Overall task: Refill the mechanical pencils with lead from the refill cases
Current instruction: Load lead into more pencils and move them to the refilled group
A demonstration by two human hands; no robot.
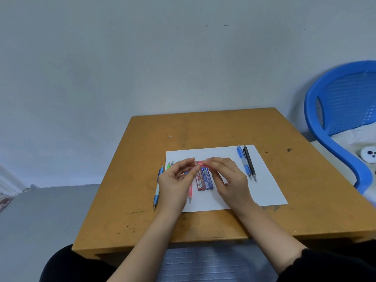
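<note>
Fingers of left hand [176, 181] and right hand [231, 180] pinch opposite ends of a small red plastic piece [200, 163] above red lead refill case [200, 183] and blue lead refill case [208, 180], which lie on a white paper sheet [266, 188] on the orange wooden surface [203, 129].

The far half of the table [203, 129], mid-frame, is bare wood, open to a reach. Lower down, the left hand [175, 184] and right hand [232, 180] meet above the paper sheet [270, 192], both pinching a small red piece [200, 163], and block the way to the red lead case [200, 183], blue lead case [208, 181] and pink pencil [190, 193] under them. Toward the sheet's right edge a blue pencil [244, 163] and black pencil [249, 163] lie side by side, with bare paper between them and the right hand. A blue-and-white pencil [157, 192] lies on the wood just left of the left hand. The blue chair [345, 102] closes the frame's right edge
</note>
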